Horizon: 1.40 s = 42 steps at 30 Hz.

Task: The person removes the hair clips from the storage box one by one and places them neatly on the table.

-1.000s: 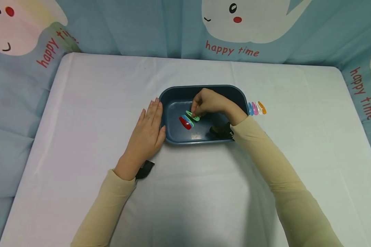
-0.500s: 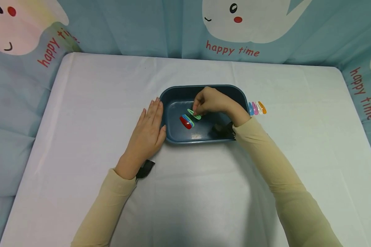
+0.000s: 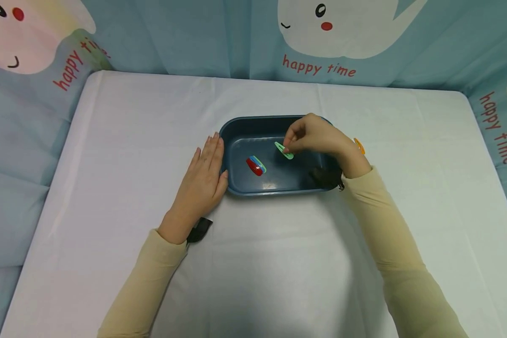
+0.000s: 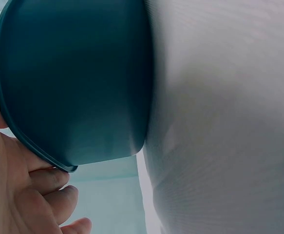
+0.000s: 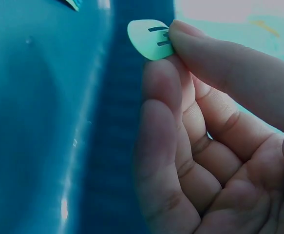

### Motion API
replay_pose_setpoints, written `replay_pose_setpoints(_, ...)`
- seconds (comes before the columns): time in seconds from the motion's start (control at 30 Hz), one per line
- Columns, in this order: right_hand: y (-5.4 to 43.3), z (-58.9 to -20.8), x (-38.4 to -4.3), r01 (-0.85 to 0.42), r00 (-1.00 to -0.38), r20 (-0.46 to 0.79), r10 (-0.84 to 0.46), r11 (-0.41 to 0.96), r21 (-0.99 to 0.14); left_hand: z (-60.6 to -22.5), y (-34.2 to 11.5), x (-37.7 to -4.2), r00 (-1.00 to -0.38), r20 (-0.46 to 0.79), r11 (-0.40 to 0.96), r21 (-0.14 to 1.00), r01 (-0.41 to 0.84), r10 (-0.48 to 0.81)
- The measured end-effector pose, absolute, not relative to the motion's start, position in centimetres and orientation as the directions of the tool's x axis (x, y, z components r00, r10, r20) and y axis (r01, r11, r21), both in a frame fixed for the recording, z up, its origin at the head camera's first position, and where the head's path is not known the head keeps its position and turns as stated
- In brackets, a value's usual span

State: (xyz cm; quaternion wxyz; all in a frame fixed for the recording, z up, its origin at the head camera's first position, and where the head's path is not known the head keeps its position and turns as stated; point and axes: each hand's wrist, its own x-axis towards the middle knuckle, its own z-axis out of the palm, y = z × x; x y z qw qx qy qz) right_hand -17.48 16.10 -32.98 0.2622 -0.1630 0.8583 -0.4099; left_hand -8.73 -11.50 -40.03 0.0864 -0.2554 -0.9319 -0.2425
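Observation:
A light green snap hair clip (image 3: 284, 150) is pinched between thumb and forefinger of my right hand (image 3: 317, 135), held over the dark blue tray (image 3: 274, 193). The right wrist view shows the wide end of the green hair clip (image 5: 149, 39) jutting past the fingertips. Inside the tray, left of centre, lies a small group of hair clips (image 3: 256, 165) in red, blue and green, side by side. My left hand (image 3: 200, 176) rests against the tray's left end with its fingers straight. In the left wrist view, its fingers touch the tray's rim (image 4: 25, 139).
An orange hair clip (image 3: 359, 146) peeks out behind the right wrist, on the white-covered table (image 3: 253, 263) beyond the tray's right end. A blue printed curtain (image 3: 186, 37) hangs along the table's far and side edges.
My right hand has carried the green hair clip right and slightly up, away from the group in the tray. It now hides most of the clips outside. The left hand stays put.

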Motion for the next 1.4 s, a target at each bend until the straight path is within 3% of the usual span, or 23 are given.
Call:
replay_pose_setpoints(0.8,21.5,-32.0,-14.8,0.014,-0.893,-0.244,-0.379,0.518,-0.855,-40.0,-11.4,-9.0,-0.855,0.278,0.752,0.408,0.518,0.438)
replay_pose_setpoints(1.4,24.5,-33.1,-13.3,0.037,-0.918,-0.151,-0.366,0.299,-0.954,-40.0,-11.5,-8.9,-0.857,0.277,0.752,0.412,0.514,0.434)
